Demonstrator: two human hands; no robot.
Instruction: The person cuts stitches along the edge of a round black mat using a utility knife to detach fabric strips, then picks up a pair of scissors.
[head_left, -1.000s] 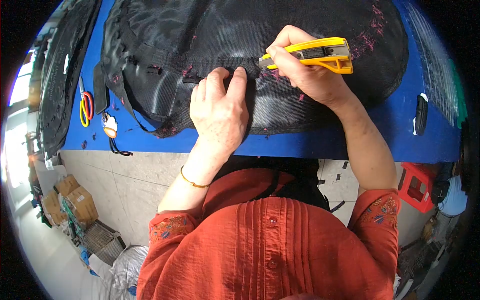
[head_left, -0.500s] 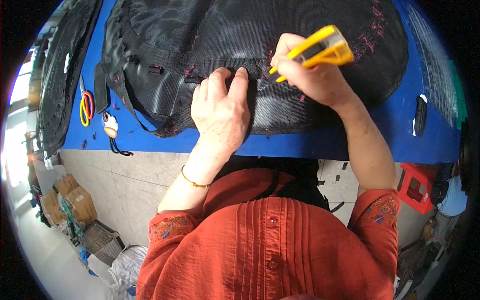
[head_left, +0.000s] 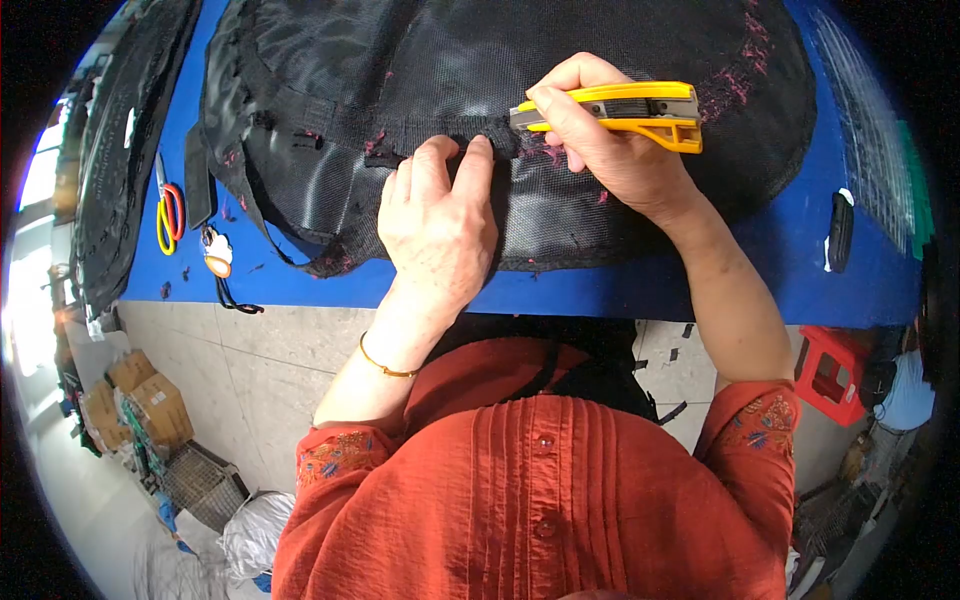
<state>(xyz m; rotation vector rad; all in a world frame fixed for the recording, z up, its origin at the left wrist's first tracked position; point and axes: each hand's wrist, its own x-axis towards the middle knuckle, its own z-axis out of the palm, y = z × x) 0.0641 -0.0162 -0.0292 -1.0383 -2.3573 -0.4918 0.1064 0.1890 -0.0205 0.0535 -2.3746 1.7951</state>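
A large rounded piece of black mesh fabric point(head_left: 590, 215) lies before me, with a black webbing strip point(head_left: 425, 128) running across it. Bent fingers of my left hand point(head_left: 435, 225) hold that strip near its frayed edge, their tips pressed into the fabric. In my right hand point(head_left: 630, 165) is a yellow utility knife point(head_left: 655, 100), its tip end pointing left, close to the strip's right part. Whether the blade touches the fabric cannot be made out. Pink thread bits point(head_left: 735, 85) cling to the mesh, mostly at the upper right.
Scissors point(head_left: 170, 218) with red and yellow handles lie on the blue table point(head_left: 300, 285) at left, near a small tag with a black cord point(head_left: 218, 255). More black pieces point(head_left: 125, 150) lie far left. A black object point(head_left: 840, 232) is at right; a red stool point(head_left: 832, 375) stands below.
My right hand has turned the knife from a steep slant to nearly level and moved its tip slightly left and up. My left hand has barely shifted.
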